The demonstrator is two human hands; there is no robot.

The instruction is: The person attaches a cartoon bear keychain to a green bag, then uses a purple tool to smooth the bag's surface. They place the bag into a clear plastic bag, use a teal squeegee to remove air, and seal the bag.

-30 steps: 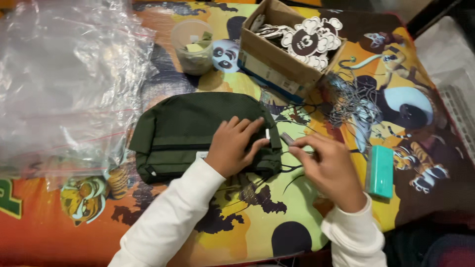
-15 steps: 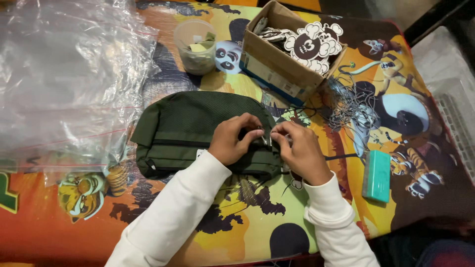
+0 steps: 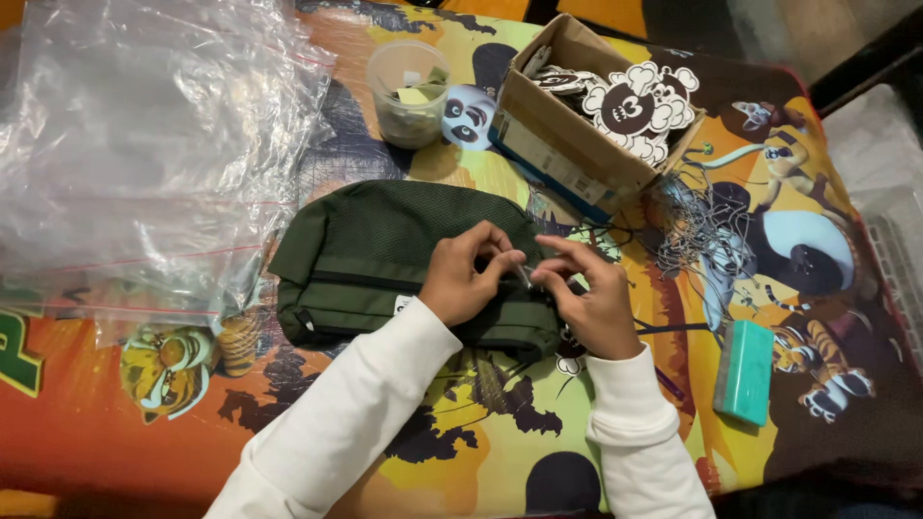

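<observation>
At the upper left of the frame lies a heap of clear plastic bags [image 3: 125, 144], crumpled and overlapping, on a bright cartoon-printed cover [image 3: 317, 481] that drapes the surface. Just right of the bags sits a dark green pouch [image 3: 385, 259], its long axis running left to right across the middle of the frame, with the zipper line along its lower half. Above it stands a small clear plastic cup [image 3: 409, 91] with bits inside.

The left hand [image 3: 466, 279] rests on the pouch's right end, fingers curled, thumb and forefinger pinched on something small there. The right hand [image 3: 586, 293] meets it from the right, fingertips pinched close against the same spot, on what looks like a thin metal piece, perhaps the zipper pull; I cannot tell exactly what it is. Both hands are over the pouch's right end, the left covering more of it.

Further right, an open cardboard box [image 3: 577, 154] holds round black-and-white cutouts. A tangle of thin strings [image 3: 702, 231] lies beside it, and a teal block [image 3: 745, 370] sits at lower right.
</observation>
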